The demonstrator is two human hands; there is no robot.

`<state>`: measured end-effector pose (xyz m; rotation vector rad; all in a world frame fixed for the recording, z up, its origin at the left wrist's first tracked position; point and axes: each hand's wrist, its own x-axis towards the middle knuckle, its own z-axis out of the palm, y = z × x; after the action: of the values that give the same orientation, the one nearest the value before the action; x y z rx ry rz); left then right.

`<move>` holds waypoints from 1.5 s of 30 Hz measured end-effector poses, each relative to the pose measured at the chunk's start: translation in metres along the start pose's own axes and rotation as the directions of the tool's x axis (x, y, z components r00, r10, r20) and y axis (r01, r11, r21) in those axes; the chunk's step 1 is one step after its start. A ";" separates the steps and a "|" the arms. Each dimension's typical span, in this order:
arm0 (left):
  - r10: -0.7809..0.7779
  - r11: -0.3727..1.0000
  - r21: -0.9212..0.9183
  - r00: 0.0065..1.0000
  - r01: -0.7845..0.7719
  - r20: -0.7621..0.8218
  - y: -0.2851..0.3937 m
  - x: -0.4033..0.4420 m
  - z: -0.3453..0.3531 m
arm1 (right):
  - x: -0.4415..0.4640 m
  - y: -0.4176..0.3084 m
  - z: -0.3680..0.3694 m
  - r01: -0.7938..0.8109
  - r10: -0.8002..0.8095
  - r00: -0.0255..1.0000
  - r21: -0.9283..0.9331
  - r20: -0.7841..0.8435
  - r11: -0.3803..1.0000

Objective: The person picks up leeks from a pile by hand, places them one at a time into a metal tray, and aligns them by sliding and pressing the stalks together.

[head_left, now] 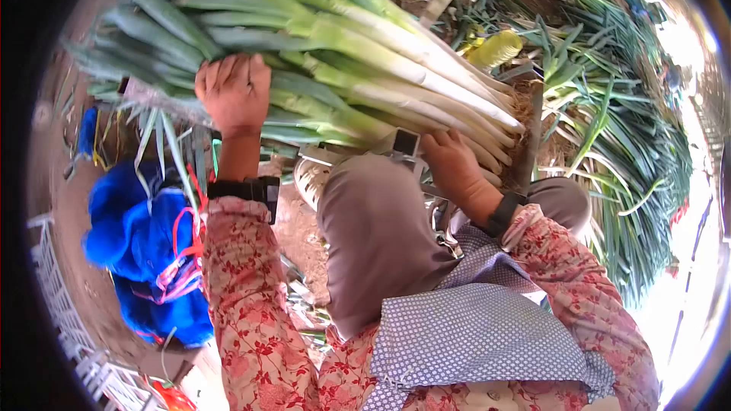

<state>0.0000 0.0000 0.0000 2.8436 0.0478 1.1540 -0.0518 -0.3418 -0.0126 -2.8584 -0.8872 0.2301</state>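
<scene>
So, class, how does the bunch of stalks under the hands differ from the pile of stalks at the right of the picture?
Handling: the left hand lies on the bunch; no hand touches the pile.
Direction: the bunch's leaves are at picture left, its white ends at right; the pile's pale stems show at its left, its leaves spreading right.
Shared: both have long green leaves and pale stems.

A brown earthen floor (85,289) spreads along the left, with a white lattice (93,369) at the edge of view, while strong white light (674,350) washes out the lower right.
</scene>
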 end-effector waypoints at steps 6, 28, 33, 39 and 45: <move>0.019 0.996 0.089 1.000 -0.022 0.025 0.014 0.015 -0.005 | -0.003 0.005 -0.029 0.013 0.004 0.990 0.116 -0.143 0.993; 0.356 0.934 -0.170 0.842 -0.313 0.406 0.106 0.081 -0.017 | 0.011 0.118 -0.053 -0.284 0.357 0.906 0.302 -0.225 0.910; 0.427 0.904 -0.222 0.767 -0.365 0.478 0.101 0.077 -0.023 | 0.000 0.116 -0.039 -0.186 0.219 0.944 0.150 -0.249 0.971; 0.437 0.899 -0.209 0.806 -0.384 0.400 0.100 0.066 -0.029 | -0.001 0.097 -0.058 -0.278 0.282 0.959 0.094 -0.032 0.956; 0.417 0.906 -0.248 0.819 -0.343 0.393 0.102 0.063 -0.022 | -0.007 0.105 -0.046 -0.200 0.201 0.980 0.029 -0.013 0.979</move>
<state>0.0301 -0.0964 0.0681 2.9546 -0.6426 0.4828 0.0087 -0.4356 0.0146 -2.9194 -0.5874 0.2380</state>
